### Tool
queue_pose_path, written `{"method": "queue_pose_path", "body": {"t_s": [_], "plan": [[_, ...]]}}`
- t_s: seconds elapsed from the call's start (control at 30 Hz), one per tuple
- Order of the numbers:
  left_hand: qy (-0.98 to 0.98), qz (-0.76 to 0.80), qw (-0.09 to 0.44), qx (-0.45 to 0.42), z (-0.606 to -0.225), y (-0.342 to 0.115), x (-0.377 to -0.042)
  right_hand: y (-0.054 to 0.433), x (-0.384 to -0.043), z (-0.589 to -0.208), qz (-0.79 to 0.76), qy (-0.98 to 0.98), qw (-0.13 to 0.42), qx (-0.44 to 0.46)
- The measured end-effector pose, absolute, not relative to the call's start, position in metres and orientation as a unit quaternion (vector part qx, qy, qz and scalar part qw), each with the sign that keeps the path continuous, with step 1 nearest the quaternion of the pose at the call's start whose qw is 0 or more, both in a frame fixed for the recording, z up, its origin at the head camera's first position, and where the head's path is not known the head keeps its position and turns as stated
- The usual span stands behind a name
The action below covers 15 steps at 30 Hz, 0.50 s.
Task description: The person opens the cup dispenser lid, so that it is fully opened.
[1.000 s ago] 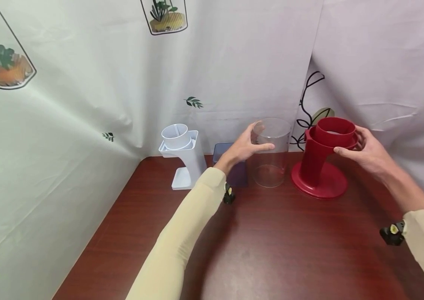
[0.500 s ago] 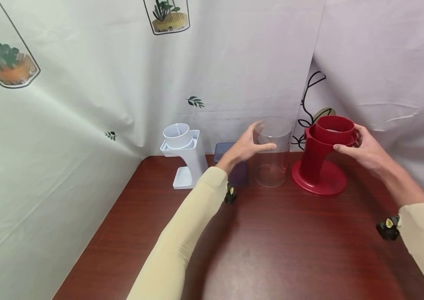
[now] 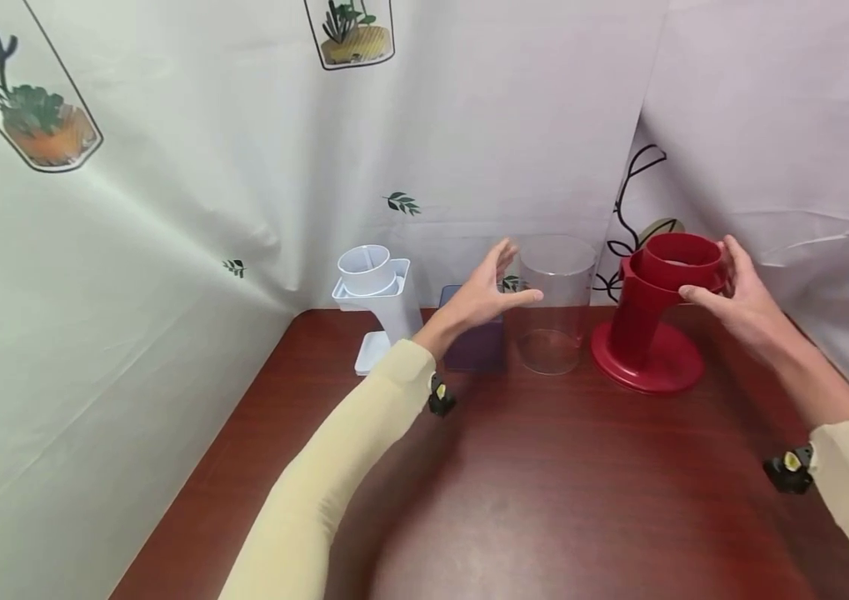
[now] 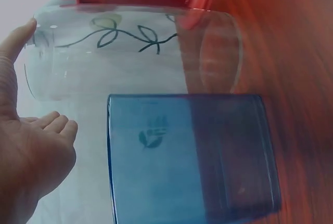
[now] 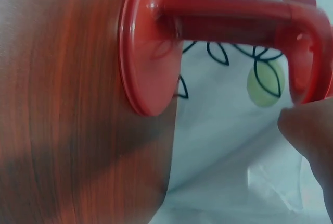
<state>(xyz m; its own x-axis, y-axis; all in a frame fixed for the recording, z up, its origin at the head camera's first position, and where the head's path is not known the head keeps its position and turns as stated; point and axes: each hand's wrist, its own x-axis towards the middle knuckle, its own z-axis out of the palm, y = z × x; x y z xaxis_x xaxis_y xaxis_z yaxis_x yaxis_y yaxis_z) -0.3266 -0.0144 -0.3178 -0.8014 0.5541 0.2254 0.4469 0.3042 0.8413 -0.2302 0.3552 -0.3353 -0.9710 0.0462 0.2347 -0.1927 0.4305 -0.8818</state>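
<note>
My left hand is held spread beside a clear cylinder, thumb pointing toward its upper side. In the left wrist view its thumb tip overlaps the cylinder's rim, while the other fingers stand off from the wall. A red stand with a round base and a ring-shaped top rises to the right of the cylinder. My right hand holds that ring, thumb in front and fingers behind. The right wrist view shows the thumb right at the ring's edge; the other fingers are out of sight there.
A blue see-through container stands left of the cylinder, partly behind my left hand in the head view. Farther left is a white stand with a round cup on top. The patterned cloth hangs close behind the brown table.
My left hand has let go of the cylinder and drawn slightly left, its fingers spreading. The right hand stays at the ring with its fingers a little straighter. The cylinder and stands keep their places.
</note>
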Motion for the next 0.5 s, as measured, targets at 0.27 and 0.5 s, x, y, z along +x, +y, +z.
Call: {"method": "queue_pose_path", "body": {"t_s": [0.27,0.5], "plan": [[0.821,0.477,0.012,0.312,-0.32,-0.04,-0.31,0.338,-0.213,-0.334,0.551,-0.818,0.16,0.027],[0.811,0.499,-0.038,0.304,-0.326,-0.073,-0.292,0.319,-0.195,-0.34,0.492,-0.85,0.189,0.018]]}}
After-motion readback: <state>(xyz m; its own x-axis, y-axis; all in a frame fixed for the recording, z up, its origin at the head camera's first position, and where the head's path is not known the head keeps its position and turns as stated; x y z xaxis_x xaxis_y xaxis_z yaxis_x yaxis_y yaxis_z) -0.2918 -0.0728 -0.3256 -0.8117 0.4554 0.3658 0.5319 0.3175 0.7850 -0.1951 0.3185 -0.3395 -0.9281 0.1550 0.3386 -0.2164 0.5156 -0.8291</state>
